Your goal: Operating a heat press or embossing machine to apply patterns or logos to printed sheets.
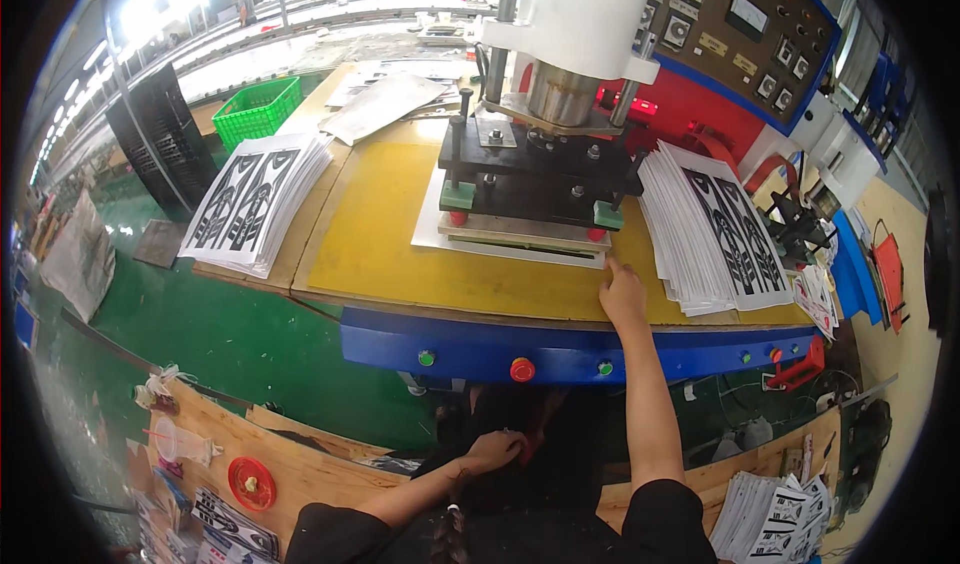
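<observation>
My right hand [623, 292] reaches to the front right corner of a white sheet [430, 226] that lies under the press. Its index finger is stretched out and touches or almost touches that corner; the other fingers look bent, with the thumb apart. Above the sheet, the black die plates [540, 179] of the press sit low over a flat die [530, 234], which covers most of the sheet. Down by my lap, my left hand [495, 451] is closed, fingers curled beside a dim red shape. What it holds, if anything, is hidden in shadow.
Stacks of printed sheets stand left [255, 204] and right [715, 229] of the yellow board [370, 214]. A blue front rail [470, 349] carries green and red buttons. A green crate [258, 112] is at the far left. Wooden benches [300, 464] flank me, one bearing a red lid [252, 483].
</observation>
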A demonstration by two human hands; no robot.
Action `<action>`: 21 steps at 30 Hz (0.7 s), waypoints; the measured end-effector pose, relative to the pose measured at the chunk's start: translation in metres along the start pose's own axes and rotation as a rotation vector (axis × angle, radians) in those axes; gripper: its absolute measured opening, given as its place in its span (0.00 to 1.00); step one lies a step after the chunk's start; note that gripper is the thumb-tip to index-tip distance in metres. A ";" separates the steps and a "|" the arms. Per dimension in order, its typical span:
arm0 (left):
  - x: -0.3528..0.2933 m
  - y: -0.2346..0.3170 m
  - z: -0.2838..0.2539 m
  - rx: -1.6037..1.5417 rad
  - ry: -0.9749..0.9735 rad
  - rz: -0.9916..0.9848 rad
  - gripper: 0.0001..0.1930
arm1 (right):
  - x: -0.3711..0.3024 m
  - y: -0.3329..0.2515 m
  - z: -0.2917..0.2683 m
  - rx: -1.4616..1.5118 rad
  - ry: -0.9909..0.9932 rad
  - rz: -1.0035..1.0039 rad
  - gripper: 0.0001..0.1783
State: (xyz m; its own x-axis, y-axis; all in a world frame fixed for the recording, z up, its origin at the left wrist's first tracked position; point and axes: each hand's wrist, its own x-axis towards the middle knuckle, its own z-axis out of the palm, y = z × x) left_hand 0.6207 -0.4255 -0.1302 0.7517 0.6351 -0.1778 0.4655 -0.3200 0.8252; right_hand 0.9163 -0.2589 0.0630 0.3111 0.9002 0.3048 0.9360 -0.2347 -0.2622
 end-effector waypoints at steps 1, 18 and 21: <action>0.000 0.000 -0.001 -0.004 -0.016 -0.012 0.12 | -0.003 -0.003 -0.001 0.022 0.005 -0.018 0.18; 0.003 -0.006 -0.038 -0.601 -0.283 0.026 0.20 | -0.106 -0.072 -0.016 0.359 0.123 -0.595 0.17; -0.011 0.004 -0.082 -1.138 -0.219 0.019 0.28 | -0.141 -0.103 -0.023 0.517 0.079 -0.601 0.14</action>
State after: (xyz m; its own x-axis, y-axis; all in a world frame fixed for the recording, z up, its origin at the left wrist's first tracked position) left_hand 0.5763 -0.3757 -0.0805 0.8706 0.4659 -0.1578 -0.1525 0.5606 0.8139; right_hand 0.7796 -0.3696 0.0683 -0.1938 0.7856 0.5876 0.7580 0.5002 -0.4186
